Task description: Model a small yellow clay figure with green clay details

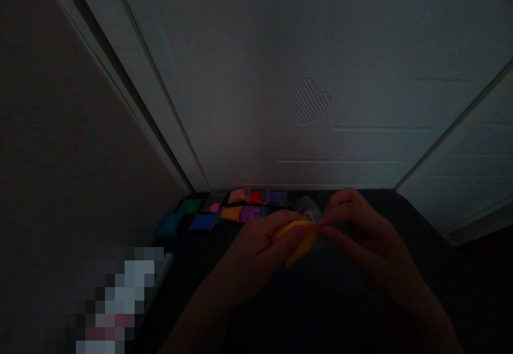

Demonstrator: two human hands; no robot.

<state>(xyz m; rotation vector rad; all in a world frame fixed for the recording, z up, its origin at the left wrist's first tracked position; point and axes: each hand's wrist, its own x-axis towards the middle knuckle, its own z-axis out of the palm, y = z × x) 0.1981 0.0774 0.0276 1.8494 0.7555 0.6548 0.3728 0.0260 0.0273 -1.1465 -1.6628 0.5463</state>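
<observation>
My left hand (266, 239) is wrapped round a small bag of yellow modelling clay (295, 236), as it appears in this dim light, with the thumb across its face. At the bag's right end, my right hand (352, 225) pinches the clear plastic edge between thumb and fingers. Both hands hold the bag above the dark table, close together. A pale clear plastic piece (308, 204) shows just behind the fingertips; whether it is part of the same bag I cannot tell.
Along the far edge of the dark table (256, 300) lie several coloured bags: green (190, 206), teal (170, 224), blue (202, 221), orange (231, 214), purple (250, 213) and red (255, 197). A white panel with hearts (312, 101) rises behind. A blurred-out object (128, 284) stands at left.
</observation>
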